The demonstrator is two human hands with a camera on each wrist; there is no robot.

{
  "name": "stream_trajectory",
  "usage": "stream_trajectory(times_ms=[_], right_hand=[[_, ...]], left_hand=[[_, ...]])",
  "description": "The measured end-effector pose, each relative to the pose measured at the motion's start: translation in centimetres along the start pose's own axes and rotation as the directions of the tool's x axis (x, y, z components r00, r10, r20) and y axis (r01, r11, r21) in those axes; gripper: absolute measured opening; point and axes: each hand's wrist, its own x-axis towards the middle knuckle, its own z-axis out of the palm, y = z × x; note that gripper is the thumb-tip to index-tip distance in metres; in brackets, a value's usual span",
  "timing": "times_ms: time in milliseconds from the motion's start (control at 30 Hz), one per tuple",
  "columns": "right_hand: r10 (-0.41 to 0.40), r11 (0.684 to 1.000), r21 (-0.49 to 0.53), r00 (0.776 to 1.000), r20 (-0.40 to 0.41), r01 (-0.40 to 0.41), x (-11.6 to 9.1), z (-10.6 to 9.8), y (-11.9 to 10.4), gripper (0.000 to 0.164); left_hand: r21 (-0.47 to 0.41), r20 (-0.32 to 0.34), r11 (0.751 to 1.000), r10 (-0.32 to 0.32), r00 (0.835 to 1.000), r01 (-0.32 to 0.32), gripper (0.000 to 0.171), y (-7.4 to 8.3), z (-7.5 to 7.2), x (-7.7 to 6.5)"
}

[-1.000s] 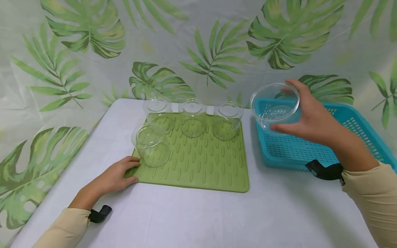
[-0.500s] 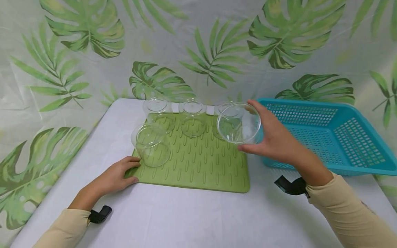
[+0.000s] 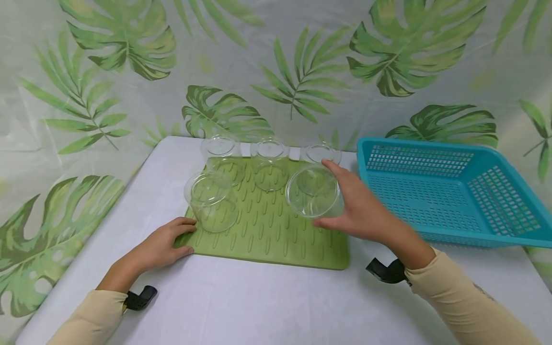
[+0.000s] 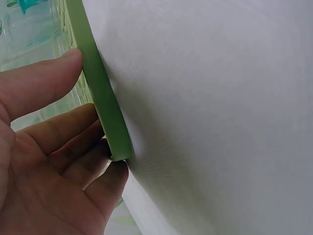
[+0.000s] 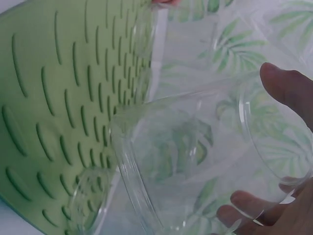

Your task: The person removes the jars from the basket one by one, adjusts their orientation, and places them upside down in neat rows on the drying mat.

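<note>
My right hand (image 3: 360, 206) grips a clear cup (image 3: 311, 194) between thumb and fingers, tilted, over the right part of the green ribbed mat (image 3: 276, 239). In the right wrist view the cup (image 5: 166, 152) lies slanted across the picture, its rim end close to the mat (image 5: 54, 112). At the mat's front left corner rests my left hand (image 3: 161, 244). Its thumb and fingertips touch the mat's edge (image 4: 105, 98) in the left wrist view. Beside that hand a clear cup (image 3: 213, 206) stands on the mat.
Along the mat's back edge stand a left cup (image 3: 226, 163), a middle cup (image 3: 270, 167) and a right cup (image 3: 321, 152), partly behind the held one. A blue perforated basket (image 3: 431, 201) sits at the right. Behind the white-covered table (image 3: 241, 302) hangs a leaf-patterned cloth (image 3: 293, 62).
My right hand has carried the held cup from over the basket leftward and nearer to me, now over the mat. My left hand has stayed at the mat's corner.
</note>
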Motion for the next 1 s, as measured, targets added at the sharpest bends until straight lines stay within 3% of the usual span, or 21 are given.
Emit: stream_trajectory(times_ms=[400,533,633,667,733,833,933,1000], right_hand=[[-0.01,1.0,0.008,1.0,0.016,0.01,-0.3,0.9,-0.1,0.12],[-0.011,1.0,0.007,1.0,0.018,0.011,-0.4,0.8,-0.1,0.12],[-0.013,1.0,0.003,1.0,0.016,0.013,-0.4,0.8,-0.1,0.119],[-0.016,1.0,0.001,1.0,0.016,0.016,-0.4,0.8,0.0,0.119],[-0.026,1.0,-0.005,1.0,0.013,0.026,-0.4,0.8,0.0,0.119],[-0.037,0.999,-0.015,0.999,0.009,0.037,-0.3,0.8,-0.2,0.119],[-0.046,0.999,-0.026,0.999,0.001,0.047,-0.3,0.8,-0.4,0.119],[-0.062,0.997,-0.043,0.998,-0.004,0.061,-0.2,0.9,-0.6,0.119]], left_hand=[[-0.041,0.009,0.999,0.011,1.0,-0.011,0.044,-0.4,-1.0,-0.1],[-0.068,-0.071,0.998,-0.003,0.998,-0.002,0.043,-0.5,-2.1,-0.3],[-0.057,-0.217,0.998,-0.029,0.976,0.017,0.041,-0.4,-3.4,-0.3],[-0.048,-0.277,0.999,-0.037,0.96,0.025,0.04,-0.2,-3.9,-0.3],[-0.03,-0.418,0.999,-0.035,0.908,0.025,0.038,0.5,-4.9,0.0],[-0.025,-0.608,1.0,-0.001,0.794,-0.017,0.039,2.2,-6.4,0.6],[-0.034,-0.711,0.994,0.052,0.701,-0.108,0.042,4.7,-7.7,1.8],[-0.028,-0.737,0.983,0.102,0.668,-0.181,0.042,6.5,-8.3,2.7]])
